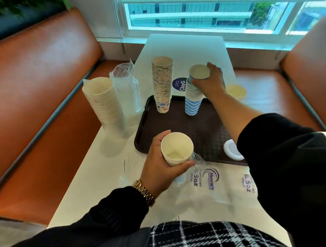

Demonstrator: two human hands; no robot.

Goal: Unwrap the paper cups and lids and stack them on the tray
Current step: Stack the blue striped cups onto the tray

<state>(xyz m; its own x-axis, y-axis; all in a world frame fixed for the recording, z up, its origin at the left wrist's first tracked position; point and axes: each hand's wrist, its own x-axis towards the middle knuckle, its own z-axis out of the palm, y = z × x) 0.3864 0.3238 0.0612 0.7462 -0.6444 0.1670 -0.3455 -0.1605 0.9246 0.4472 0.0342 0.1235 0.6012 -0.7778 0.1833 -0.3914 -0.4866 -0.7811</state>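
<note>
A dark brown tray (205, 133) lies on the white table. Two cup stacks stand on its far end: a tall patterned stack (162, 82) and a blue striped stack (193, 96). My right hand (209, 81) grips the top of the blue striped stack. Over the tray's near left corner, my left hand (160, 164) holds a short stack of white cups (176, 150) with clear wrap trailing below it. A white lid (232, 150) rests at the tray's near right, partly hidden by my sleeve.
A stack of white cups in clear wrap (104, 103) and a wrapped sleeve of lids (127, 91) stand left of the tray. Empty printed wrappers (225, 182) lie near me. A yellow cup (236, 92) sits behind my right arm. Orange benches flank the table.
</note>
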